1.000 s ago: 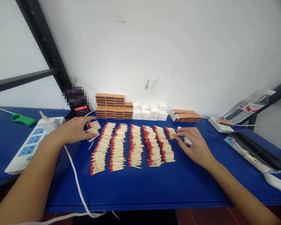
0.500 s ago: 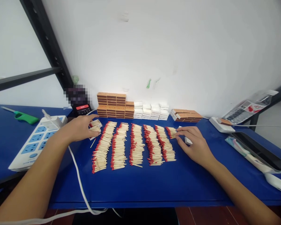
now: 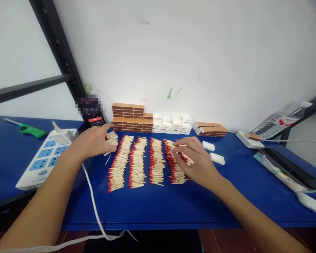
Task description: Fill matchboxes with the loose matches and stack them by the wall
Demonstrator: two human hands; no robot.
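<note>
Several rows of red-tipped matches (image 3: 137, 161) lie side by side on the blue table (image 3: 158, 203). My left hand (image 3: 94, 142) rests at the far left of the rows, its fingers closed on open match trays (image 3: 111, 138) filled with matches. My right hand (image 3: 193, 160) lies over the rightmost rows, fingers curled and pinching at some matches there. Two white empty trays (image 3: 213, 153) sit just right of that hand.
Stacks of brown matchboxes (image 3: 130, 117), white inner trays (image 3: 171, 124) and more brown boxes (image 3: 210, 129) line the wall. A white power strip (image 3: 46, 156) with its cable lies at left, a green lighter (image 3: 28, 130) beyond it. A plastic bottle (image 3: 279, 121) and dark device (image 3: 292, 168) lie at right.
My right hand has moved left from the two white trays onto the rightmost match rows, uncovering the trays. My left hand stays on the filled trays.
</note>
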